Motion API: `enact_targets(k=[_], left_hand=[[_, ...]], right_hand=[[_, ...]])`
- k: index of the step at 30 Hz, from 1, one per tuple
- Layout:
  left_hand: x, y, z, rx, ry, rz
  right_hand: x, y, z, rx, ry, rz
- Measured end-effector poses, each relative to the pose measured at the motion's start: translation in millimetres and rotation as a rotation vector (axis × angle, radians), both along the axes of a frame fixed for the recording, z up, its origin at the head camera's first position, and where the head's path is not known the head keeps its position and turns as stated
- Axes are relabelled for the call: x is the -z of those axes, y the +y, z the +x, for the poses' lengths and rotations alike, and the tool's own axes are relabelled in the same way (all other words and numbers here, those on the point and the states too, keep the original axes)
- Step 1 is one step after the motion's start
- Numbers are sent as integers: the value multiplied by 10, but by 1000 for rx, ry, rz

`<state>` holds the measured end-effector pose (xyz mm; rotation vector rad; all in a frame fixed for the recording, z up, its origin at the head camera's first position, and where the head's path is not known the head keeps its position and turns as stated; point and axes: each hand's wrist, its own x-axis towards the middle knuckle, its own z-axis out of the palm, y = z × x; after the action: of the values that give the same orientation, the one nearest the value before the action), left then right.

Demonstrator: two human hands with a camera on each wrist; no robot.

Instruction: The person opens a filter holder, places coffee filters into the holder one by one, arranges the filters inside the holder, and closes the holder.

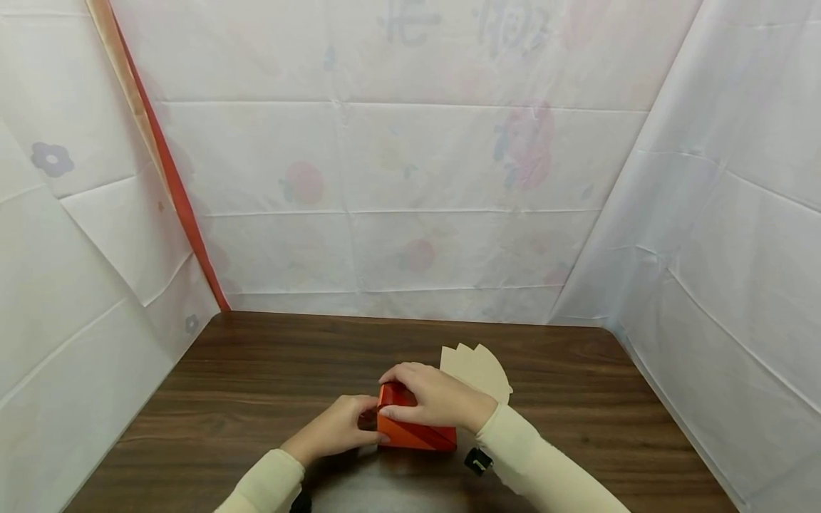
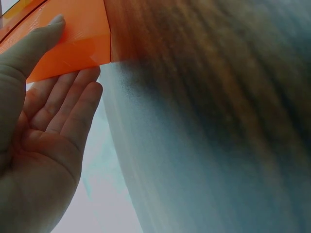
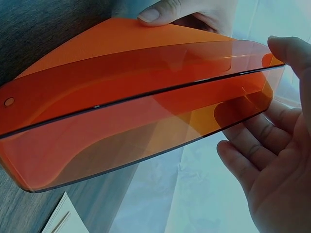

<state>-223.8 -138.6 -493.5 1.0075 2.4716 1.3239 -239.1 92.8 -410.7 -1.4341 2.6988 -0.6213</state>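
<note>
My left hand (image 1: 336, 429) pinches the left end of the orange plastic box (image 1: 410, 434), which is between my hands at the wood-grain tabletop (image 1: 269, 363), while my right hand (image 1: 444, 399) grips its translucent red cover (image 3: 131, 87) between thumb and fingers. I'd expect it light, stiff and slick, best held by both ends. Leftward there's open room; rightward, fanned paper filters (image 1: 479, 372) lie just beyond it, the tabletop's right edge well apart.
</note>
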Motion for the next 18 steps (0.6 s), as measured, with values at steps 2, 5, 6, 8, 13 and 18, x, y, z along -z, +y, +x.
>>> enact_targets(k=[2, 5, 6, 8, 13, 18], left_hand=[[-1, 0, 1, -2, -1, -1], [-5, 1, 2, 0, -2, 2], [-7, 2, 3, 0, -4, 4], [-6, 2, 2, 2, -6, 5], [5, -1, 1, 2, -1, -4], [18, 2, 4, 7, -6, -8]], right_hand=[[2, -1, -2, 1, 5, 1], [2, -1, -2, 2, 8, 2], [0, 0, -1, 3, 7, 2], [-5, 4, 3, 4, 3, 5], [-22, 22, 17, 8, -5, 6], [-41, 52, 33, 10, 4, -18]])
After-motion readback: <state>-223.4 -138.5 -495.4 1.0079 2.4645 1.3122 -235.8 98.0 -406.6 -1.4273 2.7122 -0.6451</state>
